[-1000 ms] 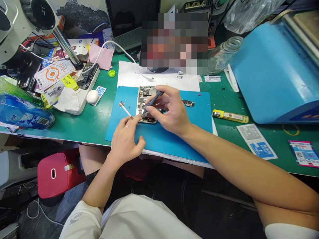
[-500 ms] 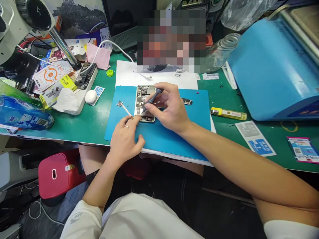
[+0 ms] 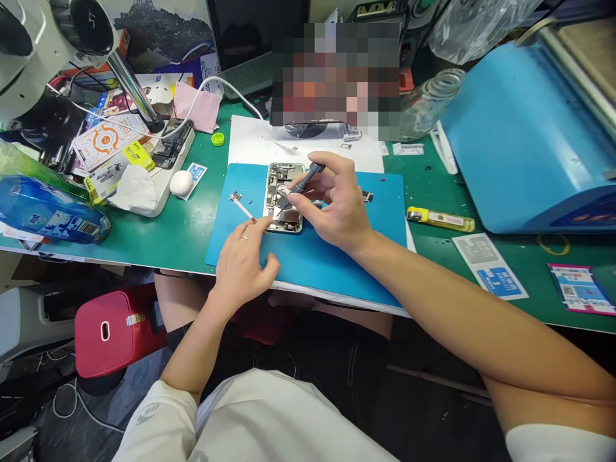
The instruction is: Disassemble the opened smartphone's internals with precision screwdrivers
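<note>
The opened phone (image 3: 285,197) lies on the blue mat (image 3: 337,256), long axis running away from the person. The left hand (image 3: 243,263) steadies its near corner, fingers loosely curled. The right hand (image 3: 337,205) pinches a screwdriver (image 3: 301,185), tip pointing down-left into the phone.

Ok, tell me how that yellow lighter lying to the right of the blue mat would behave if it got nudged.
The yellow lighter lies on its side on the green table, so it cannot tip. Its slim, smooth body would probably slide or roll a little. It looks stiff and likely light for its size.
</note>
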Demonstrator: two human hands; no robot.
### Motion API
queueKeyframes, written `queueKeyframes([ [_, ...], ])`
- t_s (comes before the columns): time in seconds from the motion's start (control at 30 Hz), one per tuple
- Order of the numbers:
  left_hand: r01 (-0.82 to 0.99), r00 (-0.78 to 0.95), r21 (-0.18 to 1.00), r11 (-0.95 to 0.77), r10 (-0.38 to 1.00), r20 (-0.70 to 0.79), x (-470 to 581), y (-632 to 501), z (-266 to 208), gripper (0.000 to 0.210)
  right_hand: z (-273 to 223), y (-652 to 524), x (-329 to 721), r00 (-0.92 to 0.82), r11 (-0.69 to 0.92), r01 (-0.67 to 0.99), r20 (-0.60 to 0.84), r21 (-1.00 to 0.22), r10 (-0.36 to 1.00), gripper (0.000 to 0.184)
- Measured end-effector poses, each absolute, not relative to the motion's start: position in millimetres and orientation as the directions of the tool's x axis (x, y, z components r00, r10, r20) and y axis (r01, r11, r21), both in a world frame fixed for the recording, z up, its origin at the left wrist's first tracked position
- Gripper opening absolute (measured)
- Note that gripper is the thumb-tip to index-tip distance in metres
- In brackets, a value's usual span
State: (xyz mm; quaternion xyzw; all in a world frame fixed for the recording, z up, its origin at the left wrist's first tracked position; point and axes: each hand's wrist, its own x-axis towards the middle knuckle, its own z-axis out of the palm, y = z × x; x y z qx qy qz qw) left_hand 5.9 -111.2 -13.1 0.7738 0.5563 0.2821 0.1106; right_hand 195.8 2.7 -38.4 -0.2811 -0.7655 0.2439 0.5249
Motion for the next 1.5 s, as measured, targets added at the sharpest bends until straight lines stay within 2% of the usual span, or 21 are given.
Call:
queueKeyframes([
  [0.13,0.782,0.153,0.543,-0.305,0.939,0.307,4,-112,-15,0.054,-18,0,195,-0.282,0.806,0.155,0.756,-0.571,0.591,0.057],
  [0.3,0.786,0.102,0.562,-0.258,0.950,0.294,4,-112,-17,0.052,5,-4,182,-0.119,0.885,0.059,0.877,-0.462,0.466,0.063],
  [0.43,0.788,0.103,0.555,-0.264,0.947,0.304,5,-112,-17,0.052,-18,5,173,-0.184,0.888,0.067,0.869,-0.455,0.459,0.058],
  [0.57,0.812,0.140,0.507,-0.289,0.940,0.311,5,-112,-16,0.055,-39,8,175,-0.288,0.851,0.115,0.803,-0.513,0.522,0.060],
  [0.7,0.830,0.157,0.476,-0.290,0.941,0.299,6,-111,-15,0.060,-35,4,176,-0.319,0.831,0.109,0.773,-0.545,0.549,0.060],
  [0.9,0.828,0.159,0.469,-0.306,0.931,0.328,6,-112,-17,0.061,-31,4,174,-0.377,0.848,0.099,0.770,-0.520,0.516,0.065],
  [1.1,0.844,0.182,0.418,-0.334,0.914,0.362,7,-111,-18,0.060,-32,3,175,-0.401,0.841,0.117,0.750,-0.528,0.526,0.062],
  [1.5,0.843,0.181,0.424,-0.330,0.917,0.355,7,-110,-17,0.060,-34,3,175,-0.393,0.828,0.083,0.746,-0.554,0.538,0.057],
])
